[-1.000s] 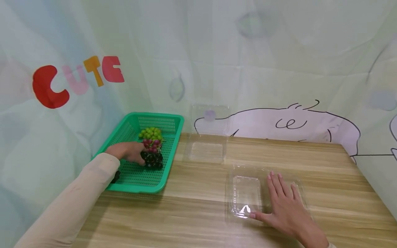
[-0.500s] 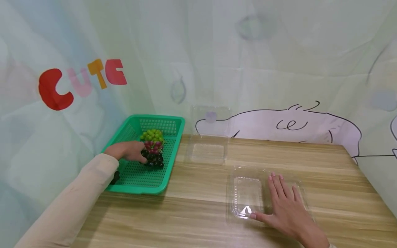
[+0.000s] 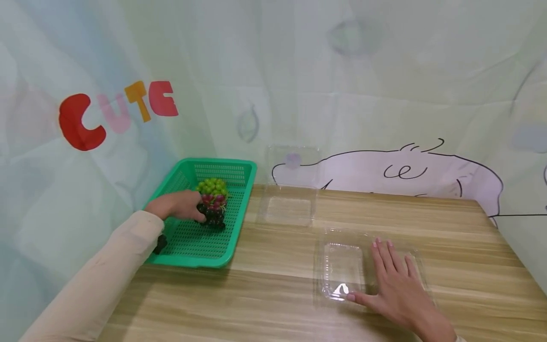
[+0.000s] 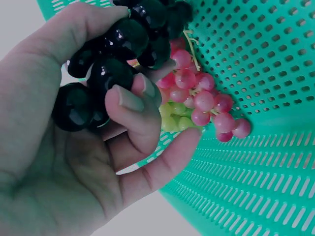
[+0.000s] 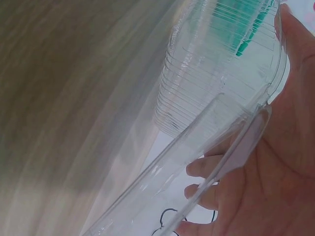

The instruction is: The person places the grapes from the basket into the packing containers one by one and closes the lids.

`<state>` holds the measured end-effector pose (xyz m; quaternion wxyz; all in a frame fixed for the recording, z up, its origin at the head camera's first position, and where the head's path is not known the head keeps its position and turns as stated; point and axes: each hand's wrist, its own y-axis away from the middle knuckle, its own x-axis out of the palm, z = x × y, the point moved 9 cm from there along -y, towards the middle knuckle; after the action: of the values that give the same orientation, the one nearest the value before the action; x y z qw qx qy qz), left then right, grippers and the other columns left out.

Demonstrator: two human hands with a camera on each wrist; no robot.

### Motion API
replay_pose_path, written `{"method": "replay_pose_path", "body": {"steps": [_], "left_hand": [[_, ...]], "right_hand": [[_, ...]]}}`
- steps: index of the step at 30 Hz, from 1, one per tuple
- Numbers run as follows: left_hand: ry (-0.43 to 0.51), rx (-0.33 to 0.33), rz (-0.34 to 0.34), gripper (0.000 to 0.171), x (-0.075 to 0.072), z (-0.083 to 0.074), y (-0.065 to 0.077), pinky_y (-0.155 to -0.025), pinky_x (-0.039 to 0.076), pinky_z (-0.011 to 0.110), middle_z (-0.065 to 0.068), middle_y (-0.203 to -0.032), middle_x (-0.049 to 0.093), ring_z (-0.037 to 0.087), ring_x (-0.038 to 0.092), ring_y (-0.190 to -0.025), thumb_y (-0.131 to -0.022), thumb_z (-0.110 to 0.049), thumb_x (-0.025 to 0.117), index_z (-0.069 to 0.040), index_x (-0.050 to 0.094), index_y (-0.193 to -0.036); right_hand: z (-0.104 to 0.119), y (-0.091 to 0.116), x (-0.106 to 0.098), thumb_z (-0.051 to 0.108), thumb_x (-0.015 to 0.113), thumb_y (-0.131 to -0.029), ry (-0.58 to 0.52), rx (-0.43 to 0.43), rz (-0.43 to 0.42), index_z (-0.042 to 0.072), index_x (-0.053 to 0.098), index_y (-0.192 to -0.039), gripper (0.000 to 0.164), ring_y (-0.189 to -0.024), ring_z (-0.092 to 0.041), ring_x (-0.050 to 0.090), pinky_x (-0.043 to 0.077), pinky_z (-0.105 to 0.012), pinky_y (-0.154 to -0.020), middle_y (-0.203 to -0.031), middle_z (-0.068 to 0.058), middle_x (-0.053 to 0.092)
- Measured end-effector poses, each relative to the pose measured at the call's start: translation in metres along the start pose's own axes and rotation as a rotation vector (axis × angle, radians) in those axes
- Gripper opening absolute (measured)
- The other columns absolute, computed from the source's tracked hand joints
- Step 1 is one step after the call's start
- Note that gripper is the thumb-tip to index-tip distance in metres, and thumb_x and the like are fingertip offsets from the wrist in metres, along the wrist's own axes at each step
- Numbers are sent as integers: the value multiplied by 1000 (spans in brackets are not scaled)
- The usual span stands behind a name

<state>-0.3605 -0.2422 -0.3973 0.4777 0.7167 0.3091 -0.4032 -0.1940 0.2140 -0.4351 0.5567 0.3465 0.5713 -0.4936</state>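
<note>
In the head view my left hand point(image 3: 181, 205) reaches into a green plastic basket point(image 3: 232, 237) and grips a bunch of black grapes point(image 3: 215, 218). The left wrist view shows thumb and curled fingers around the glossy black grapes point(image 4: 115, 69). Behind them lie a bunch of red grapes point(image 4: 204, 101) and a bunch of green grapes point(image 4: 174, 117). At the right, my right hand point(image 3: 397, 287) lies with spread, straight fingers over the lidded half of an opened clear plastic clamshell box point(image 3: 344, 268). Its ridged wall point(image 5: 211, 69) stands beside the palm in the right wrist view.
Another opened clear clamshell box point(image 3: 288, 210) stands at the back of the wooden table point(image 3: 256, 304), right of the basket. A dark bunch point(image 3: 160, 243) sits in the basket's near left corner, partly behind the sleeve. Printed curtains close off the back and sides.
My left hand's grip on the black grapes has shifted slightly up and right, and the bunch now covers more of the red grapes. The right hand stays on the box.
</note>
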Motion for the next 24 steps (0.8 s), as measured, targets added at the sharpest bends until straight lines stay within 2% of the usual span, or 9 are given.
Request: {"method": "replay_pose_path", "body": {"steps": [10,18,24], "left_hand": [[-20,-9,-42,34,-11,-3,7,-51,32,28,-3,-58,32,12,30,-51,-90,-32,62,-16,42,-67],[-13,-5,-104,36,-19,-4,15,-50,30,27,-4,-55,29,11,27,-49,-91,-30,61,-16,40,-64],[0,-12,-159,42,-24,-4,21,-49,29,27,-4,-51,25,11,23,-47,-90,-32,61,-17,37,-59]], "right_hand": [[0,0,-1,85,49,-71,-14,-4,0,0,16,-151,122,-145,-39,16,17,-65,-109,-158,-19,18],[-1,-1,2,85,48,-72,-15,0,24,3,8,-153,122,-147,-35,8,16,-65,-109,-160,-16,12],[-1,-1,1,85,49,-71,-17,-5,15,3,9,-153,122,-146,-37,12,17,-66,-108,-160,-16,13]]}}
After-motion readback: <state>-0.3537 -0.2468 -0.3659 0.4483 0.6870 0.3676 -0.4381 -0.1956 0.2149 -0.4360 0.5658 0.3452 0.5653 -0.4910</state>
